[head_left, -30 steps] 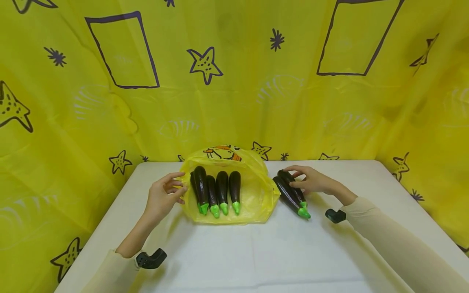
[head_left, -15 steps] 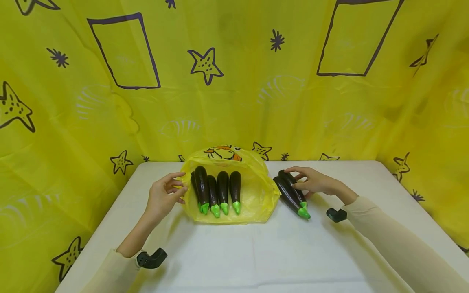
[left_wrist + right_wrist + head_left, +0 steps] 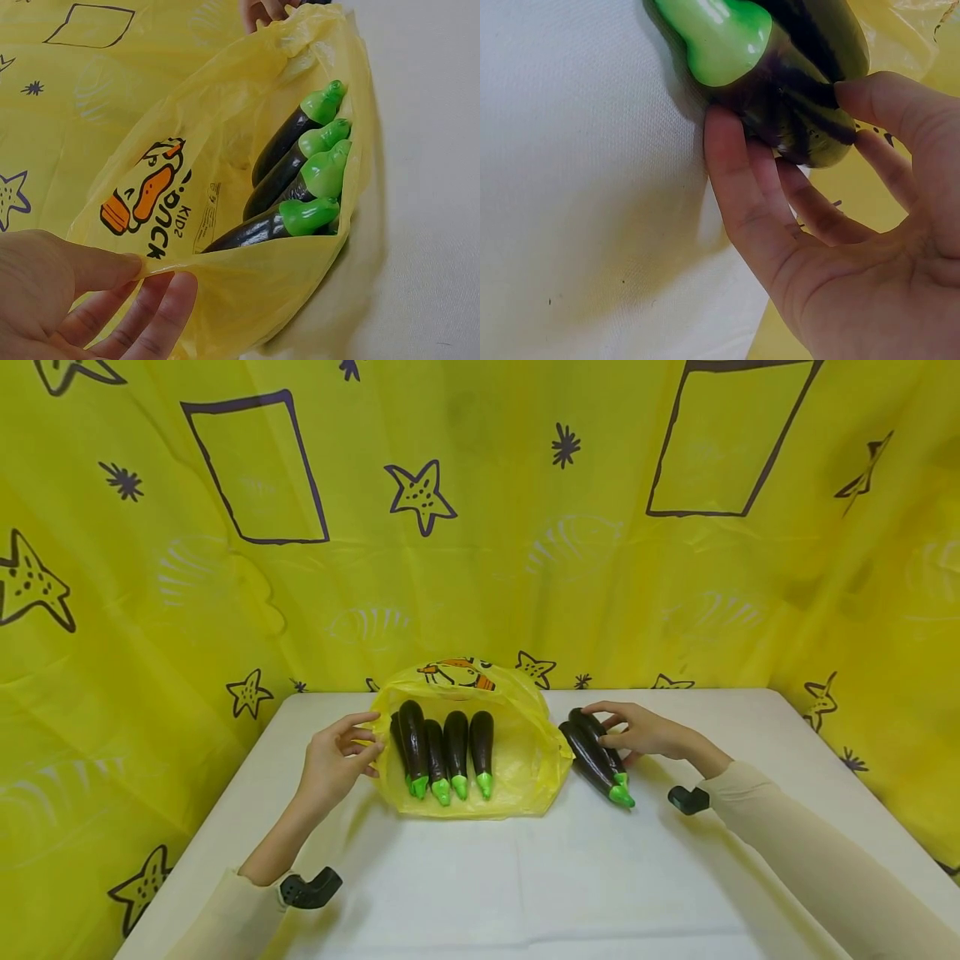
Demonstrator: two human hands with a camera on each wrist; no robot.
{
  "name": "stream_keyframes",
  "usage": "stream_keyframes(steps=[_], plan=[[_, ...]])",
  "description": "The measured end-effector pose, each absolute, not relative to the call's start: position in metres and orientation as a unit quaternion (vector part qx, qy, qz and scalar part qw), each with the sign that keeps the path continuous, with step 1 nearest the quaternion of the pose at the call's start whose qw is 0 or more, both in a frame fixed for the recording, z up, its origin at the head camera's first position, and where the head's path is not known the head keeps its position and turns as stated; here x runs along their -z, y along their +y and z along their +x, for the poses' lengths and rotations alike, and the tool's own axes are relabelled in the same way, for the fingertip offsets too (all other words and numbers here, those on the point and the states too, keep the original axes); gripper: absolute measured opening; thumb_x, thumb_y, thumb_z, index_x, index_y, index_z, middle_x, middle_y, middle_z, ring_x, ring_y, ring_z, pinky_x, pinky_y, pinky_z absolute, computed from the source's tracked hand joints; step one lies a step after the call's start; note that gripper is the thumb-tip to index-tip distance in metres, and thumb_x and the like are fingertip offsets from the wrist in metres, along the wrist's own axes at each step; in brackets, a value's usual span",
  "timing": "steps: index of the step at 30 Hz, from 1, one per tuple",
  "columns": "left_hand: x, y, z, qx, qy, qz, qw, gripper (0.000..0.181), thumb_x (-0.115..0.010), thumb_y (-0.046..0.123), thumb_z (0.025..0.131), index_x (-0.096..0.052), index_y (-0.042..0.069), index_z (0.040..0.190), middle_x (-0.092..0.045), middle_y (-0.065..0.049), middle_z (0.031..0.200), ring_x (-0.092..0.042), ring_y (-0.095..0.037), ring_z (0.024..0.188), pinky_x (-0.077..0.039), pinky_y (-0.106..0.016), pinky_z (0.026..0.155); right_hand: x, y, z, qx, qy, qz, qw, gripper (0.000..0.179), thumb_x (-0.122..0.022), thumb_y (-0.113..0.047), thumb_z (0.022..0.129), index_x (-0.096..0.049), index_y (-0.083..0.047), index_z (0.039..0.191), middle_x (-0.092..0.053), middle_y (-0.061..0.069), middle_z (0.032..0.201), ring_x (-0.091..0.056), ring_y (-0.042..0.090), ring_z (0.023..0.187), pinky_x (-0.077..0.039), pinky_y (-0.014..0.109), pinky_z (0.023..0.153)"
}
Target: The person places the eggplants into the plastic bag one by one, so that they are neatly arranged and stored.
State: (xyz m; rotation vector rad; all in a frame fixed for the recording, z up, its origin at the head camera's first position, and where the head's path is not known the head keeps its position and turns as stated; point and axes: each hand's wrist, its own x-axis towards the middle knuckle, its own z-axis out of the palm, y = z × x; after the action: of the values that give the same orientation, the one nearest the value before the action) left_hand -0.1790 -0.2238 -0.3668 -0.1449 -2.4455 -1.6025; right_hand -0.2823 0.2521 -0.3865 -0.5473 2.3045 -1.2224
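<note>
A yellow plastic bag [image 3: 528, 768] lies with its mouth wide and facing the person. Several dark eggplants [image 3: 482, 747] with bright green stem ends lie side by side inside it. At the bag's left edge, the left hand [image 3: 332, 764] pinches the rim between thumb and fingers, as the left wrist view shows. Right of the bag, two more eggplants lie together on the table. The right hand [image 3: 641, 731] holds the right-hand eggplant [image 3: 772, 90], thumb on one side and fingers on the other. The second eggplant [image 3: 591, 766] lies against it, nearer the bag.
A white cloth-covered table [image 3: 480, 885] carries everything. Yellow curtains [image 3: 495, 568] with starfish drawings hang behind it and along both sides. Each wrist wears a small black device [image 3: 311, 889].
</note>
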Motion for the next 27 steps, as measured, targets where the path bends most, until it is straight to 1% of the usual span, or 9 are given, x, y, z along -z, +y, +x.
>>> stream_keyframes(steps=[8,16,24,27], plan=[[0.3665,-0.224,-0.179,0.541,-0.832,-0.054,0.108,0.048,-0.072,-0.006,0.092,-0.062,0.003,0.138,-0.071,-0.022,0.104,-0.073,-0.02,0.077,-0.066,-0.043,0.062,0.3864,0.2523,-0.2827,0.443,0.841,-0.201,0.237,0.063,-0.063,-0.008,0.101,-0.036,-0.008,0.157,-0.036,0.039,0.148,-0.061,0.041,0.114,-0.066,0.046,0.076],[0.3654,-0.2233,-0.179,0.548,-0.827,-0.059,0.107,0.048,-0.072,-0.007,0.092,-0.061,0.002,0.138,-0.07,-0.022,0.103,-0.072,-0.022,0.077,-0.066,-0.039,0.061,0.385,0.2528,-0.2827,0.442,0.841,-0.21,0.232,0.062,-0.064,-0.008,0.101,-0.036,-0.007,0.157,-0.037,0.04,0.147,-0.062,0.04,0.112,-0.066,0.047,0.075],[0.3646,-0.2226,-0.1778,0.554,-0.824,-0.055,0.102,0.049,-0.072,-0.007,0.092,-0.061,0.003,0.139,-0.07,-0.023,0.103,-0.072,-0.025,0.078,-0.066,-0.045,0.064,0.3807,0.2556,-0.2794,0.442,0.843,-0.211,0.222,0.062,-0.064,-0.007,0.101,-0.037,-0.006,0.156,-0.036,0.041,0.148,-0.064,0.039,0.111,-0.066,0.046,0.073],[0.3645,-0.2225,-0.1773,0.554,-0.825,-0.052,0.098,0.049,-0.072,-0.007,0.092,-0.061,0.003,0.139,-0.069,-0.023,0.106,-0.072,-0.027,0.08,-0.066,-0.045,0.065,0.3768,0.2571,-0.2764,0.443,0.844,-0.209,0.217,0.062,-0.065,-0.006,0.1,-0.037,-0.006,0.156,-0.035,0.041,0.148,-0.064,0.04,0.11,-0.066,0.047,0.071]])
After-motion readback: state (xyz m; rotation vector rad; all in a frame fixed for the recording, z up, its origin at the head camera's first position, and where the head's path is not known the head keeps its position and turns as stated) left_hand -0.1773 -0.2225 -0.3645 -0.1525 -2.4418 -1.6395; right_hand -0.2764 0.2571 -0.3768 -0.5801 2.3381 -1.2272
